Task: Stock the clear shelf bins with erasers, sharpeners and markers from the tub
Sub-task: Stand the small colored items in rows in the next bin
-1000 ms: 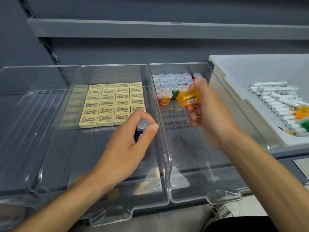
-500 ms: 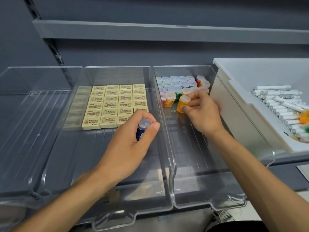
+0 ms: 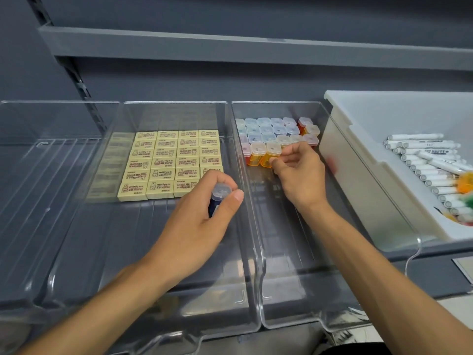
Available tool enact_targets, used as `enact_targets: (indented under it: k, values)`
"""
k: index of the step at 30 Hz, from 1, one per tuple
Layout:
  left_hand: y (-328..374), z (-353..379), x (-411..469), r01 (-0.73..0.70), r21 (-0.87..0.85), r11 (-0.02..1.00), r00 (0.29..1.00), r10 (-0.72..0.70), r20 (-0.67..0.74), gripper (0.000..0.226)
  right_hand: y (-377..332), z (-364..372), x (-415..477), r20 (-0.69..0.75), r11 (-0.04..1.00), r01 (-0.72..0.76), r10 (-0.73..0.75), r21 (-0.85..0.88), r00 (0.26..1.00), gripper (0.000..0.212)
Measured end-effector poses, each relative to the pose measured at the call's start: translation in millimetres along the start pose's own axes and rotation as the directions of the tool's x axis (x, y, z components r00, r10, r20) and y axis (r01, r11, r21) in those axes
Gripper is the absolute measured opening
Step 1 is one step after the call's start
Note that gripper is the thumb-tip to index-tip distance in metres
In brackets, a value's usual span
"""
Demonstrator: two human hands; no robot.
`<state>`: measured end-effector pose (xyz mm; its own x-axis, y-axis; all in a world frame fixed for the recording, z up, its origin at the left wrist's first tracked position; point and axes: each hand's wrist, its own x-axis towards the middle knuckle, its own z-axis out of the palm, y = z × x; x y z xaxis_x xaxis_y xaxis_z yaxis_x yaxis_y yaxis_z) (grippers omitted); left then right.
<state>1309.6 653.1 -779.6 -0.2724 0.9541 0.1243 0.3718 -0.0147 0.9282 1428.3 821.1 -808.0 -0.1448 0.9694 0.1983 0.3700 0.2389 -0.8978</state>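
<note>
The orange sharpener, airborne a second ago, now stands in the near row of the right bin, the right hand apparently still pinching it, while the left hand grips the blue sharpener, next for stocking.

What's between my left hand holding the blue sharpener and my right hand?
In the head view, only the two bins' adjoining clear walls separate left hand from right hand.
</note>
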Motion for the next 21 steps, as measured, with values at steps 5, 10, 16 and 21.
enact_targets:
  k: [5,10,16,21]
  values:
    - [-2,-3,-1,0.047,0.010,0.999,0.995,-0.047,0.088,0.023,-1,-5,2,0.069,0.974,-0.155,0.146,0.167,0.987,0.018]
    - [-3,-3,-3,0.030,-0.023,0.999,0.998,-0.029,0.047,0.028,3,-11,-8,0.157,0.941,-0.212,0.175,0.264,0.972,0.018]
    - [0,-1,-6,-0.071,-0.004,0.997,0.997,0.071,-0.018,0.025,-8,-29,-26,0.164,0.961,-0.178,0.145,0.212,0.976,0.018]
    - [1,3,-7,-0.198,0.081,0.977,0.977,0.203,-0.071,0.024,-45,-46,-57,0.251,0.977,0.032,-0.085,0.210,0.964,0.013]
